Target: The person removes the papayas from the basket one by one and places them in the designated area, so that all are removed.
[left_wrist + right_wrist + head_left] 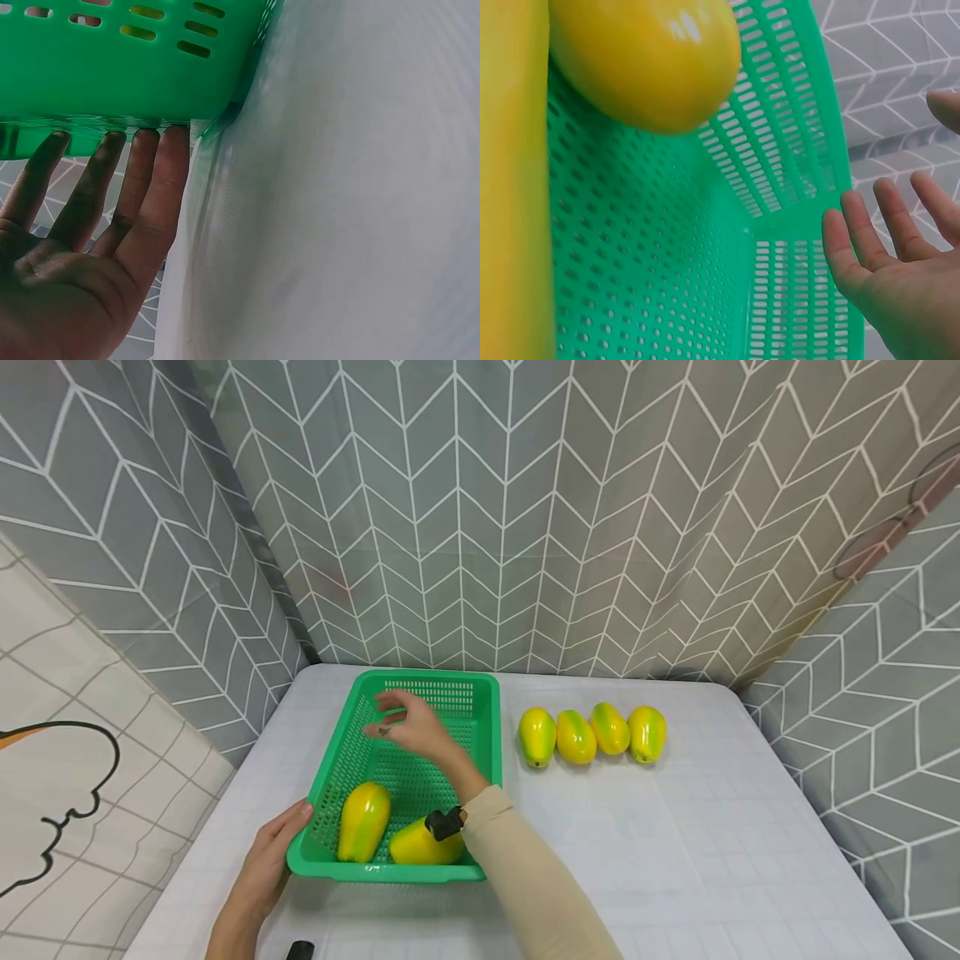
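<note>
A green plastic basket (493, 727) with slotted walls stands on the table. At its left front corner, my left hand (272, 852) holds the rim, thumb on top. The left wrist view shows the fingers (161, 180) extended up to the basket's edge, the thumb hidden. Over the basket's interior hovers my right hand (408, 724), its fingers spread and nothing in its grasp. Inside lie two glossy yellow-green papayas: one papaya (364, 821) at the left front, another papaya (420, 845) at the front, partly covered by the right wrist.
Right of the basket, several papayas lie in a row, from the leftmost papaya (537, 737) to the rightmost papaya (647, 733). The white-covered table (637, 852) meets a grey patterned curtain (480, 527) at the back. A black object (300, 950) shows at the bottom edge.
</note>
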The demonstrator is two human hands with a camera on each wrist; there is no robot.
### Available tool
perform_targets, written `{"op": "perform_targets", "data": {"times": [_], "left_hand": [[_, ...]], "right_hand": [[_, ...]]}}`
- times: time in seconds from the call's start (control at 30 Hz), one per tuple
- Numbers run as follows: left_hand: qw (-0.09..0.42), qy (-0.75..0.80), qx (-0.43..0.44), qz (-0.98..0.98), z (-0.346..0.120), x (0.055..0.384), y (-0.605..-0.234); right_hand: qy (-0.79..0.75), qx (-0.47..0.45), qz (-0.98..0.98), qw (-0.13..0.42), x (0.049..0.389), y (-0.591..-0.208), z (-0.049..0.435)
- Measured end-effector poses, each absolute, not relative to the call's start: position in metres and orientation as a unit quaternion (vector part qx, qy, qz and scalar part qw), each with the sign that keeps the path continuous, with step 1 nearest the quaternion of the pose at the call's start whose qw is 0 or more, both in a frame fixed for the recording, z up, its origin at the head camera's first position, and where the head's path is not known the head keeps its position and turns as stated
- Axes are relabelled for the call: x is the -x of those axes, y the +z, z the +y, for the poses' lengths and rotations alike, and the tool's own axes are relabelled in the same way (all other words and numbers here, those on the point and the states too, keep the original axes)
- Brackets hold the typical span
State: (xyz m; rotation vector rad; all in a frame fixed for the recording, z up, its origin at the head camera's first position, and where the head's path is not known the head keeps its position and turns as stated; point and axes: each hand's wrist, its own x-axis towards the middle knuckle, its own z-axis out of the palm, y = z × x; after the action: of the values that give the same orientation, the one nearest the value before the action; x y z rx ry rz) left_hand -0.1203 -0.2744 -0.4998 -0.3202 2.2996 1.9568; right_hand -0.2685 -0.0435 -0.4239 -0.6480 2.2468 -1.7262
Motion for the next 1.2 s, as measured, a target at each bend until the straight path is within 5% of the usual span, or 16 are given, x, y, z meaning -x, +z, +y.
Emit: {"op": "perform_targets", "data": {"times": [0.9,1.2], "left_hand": [[0.058,0.649,0.106,0.751,-0.274,0.121,-0.5],[0.053,0.651,0.109,0.75,-0.273,0.122,-0.5]], "right_hand": [[-0.465,0.254,0.832,0.166,0.251,-0.437,-0.078],[-0.405,0.254,0.848,0.228,0.25,-0.446,-0.076]]}}
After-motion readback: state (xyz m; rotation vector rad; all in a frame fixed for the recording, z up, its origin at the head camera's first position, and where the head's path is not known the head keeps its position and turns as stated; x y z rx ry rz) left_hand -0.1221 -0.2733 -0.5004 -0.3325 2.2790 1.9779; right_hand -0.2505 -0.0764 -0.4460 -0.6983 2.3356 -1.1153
